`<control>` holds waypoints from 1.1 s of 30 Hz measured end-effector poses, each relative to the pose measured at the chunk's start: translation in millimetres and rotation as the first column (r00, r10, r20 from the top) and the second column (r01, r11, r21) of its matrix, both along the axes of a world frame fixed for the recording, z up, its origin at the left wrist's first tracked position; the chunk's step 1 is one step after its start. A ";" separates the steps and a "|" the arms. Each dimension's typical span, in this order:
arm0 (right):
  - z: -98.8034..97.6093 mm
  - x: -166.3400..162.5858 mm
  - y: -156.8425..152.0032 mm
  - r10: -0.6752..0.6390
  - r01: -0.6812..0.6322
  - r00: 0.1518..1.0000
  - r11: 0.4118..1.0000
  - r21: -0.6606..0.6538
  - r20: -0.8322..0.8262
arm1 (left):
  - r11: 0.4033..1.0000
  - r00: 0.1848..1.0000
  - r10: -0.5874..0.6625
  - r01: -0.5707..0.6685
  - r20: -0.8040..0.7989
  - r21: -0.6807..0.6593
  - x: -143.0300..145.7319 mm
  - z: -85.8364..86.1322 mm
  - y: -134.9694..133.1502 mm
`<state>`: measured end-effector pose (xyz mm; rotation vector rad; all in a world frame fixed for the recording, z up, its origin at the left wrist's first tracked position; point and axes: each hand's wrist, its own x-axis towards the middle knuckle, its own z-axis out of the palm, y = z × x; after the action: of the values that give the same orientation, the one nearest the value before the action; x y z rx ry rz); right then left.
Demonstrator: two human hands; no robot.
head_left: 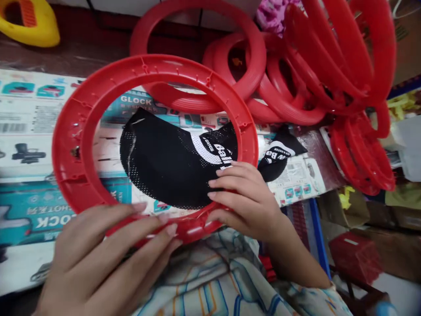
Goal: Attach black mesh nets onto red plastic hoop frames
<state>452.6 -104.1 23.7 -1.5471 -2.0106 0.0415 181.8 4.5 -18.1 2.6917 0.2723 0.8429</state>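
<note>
Centre of the frame: a red plastic ring (pixel 70 145) is held flat over the bench (pixel 19 263), its underside ribs and pegs facing up. Left hand (pixel 108 259), lower left, grip partly spread with fingertips (pixel 171 229) pressing on the near rim of the ring. Right hand (pixel 245 199), lower centre-right, grip curled, fingers pinching the near-right rim and touching the black mesh net (pixel 167 162) with white lettering. The net lies inside the ring opening, and 1 end (pixel 279 156) pokes out past the right rim onto the bench. Bench covered with printed toy boxes (pixel 29 114) marked GLOCK, in teal and white. Upper centre to right edge: a pile of matching red rings (pixel 289 79), some flat, some leaning on edge, well apart from the hands. Upper left corner: a yellow plastic item (pixel 36 26). Bottom centre: a patterned garment (pixel 213 281) on the person's lap, just under the ring's near rim. Lower right: a red box (pixel 357 256), blurred.
</note>
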 end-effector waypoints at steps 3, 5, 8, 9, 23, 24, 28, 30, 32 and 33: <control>-14.6 2.0 -6.2 -0.042 0.039 0.996 0.999 0.037 0.073 | 0.997 0.995 -0.015 0.022 -0.099 0.070 12.2 -1.8 16.2; -19.7 5.1 -7.4 -0.007 0.006 0.996 1.000 0.016 0.088 | 0.997 0.987 -0.011 0.022 -0.163 0.069 13.1 -4.4 19.2; -22.8 10.5 -5.8 0.076 -0.072 0.992 0.996 -0.048 0.096 | 0.996 0.983 -0.009 0.026 -0.184 0.089 7.5 -6.4 19.0; -22.7 12.5 -3.7 0.102 -0.094 0.989 0.993 -0.072 0.110 | 0.994 0.983 -0.018 0.037 -0.181 0.101 5.7 -6.1 18.5; 1.4 31.2 57.0 0.408 -0.372 0.885 0.910 -0.185 0.225 | 0.991 0.984 0.097 -0.081 -0.149 0.110 22.6 9.4 -9.3; 2.1 29.3 54.2 0.386 -0.356 0.898 0.919 -0.167 0.213 | 0.991 0.982 0.112 -0.098 -0.154 0.092 26.3 10.3 -12.8; -2.4 25.3 44.9 0.326 -0.312 0.934 0.943 -0.113 0.144 | 0.973 0.967 0.229 -0.231 -0.111 0.000 37.3 8.3 -29.4; -6.2 26.5 44.7 0.337 -0.325 0.932 0.940 -0.100 0.137 | 0.953 0.954 0.299 -0.300 -0.033 -0.036 36.9 6.8 -34.1; -8.8 29.3 46.9 0.357 -0.348 0.925 0.933 -0.090 0.130 | 0.942 0.943 0.332 -0.331 0.012 -0.048 31.8 7.3 -32.5; -9.5 31.0 48.5 0.368 -0.359 0.921 0.929 -0.093 0.128 | 0.939 0.940 0.340 -0.339 0.010 -0.052 28.0 8.5 -29.3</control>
<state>483.7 -55.6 14.2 -1.2234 -2.4126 0.1513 209.8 -24.8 -9.6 2.6272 0.7615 0.9395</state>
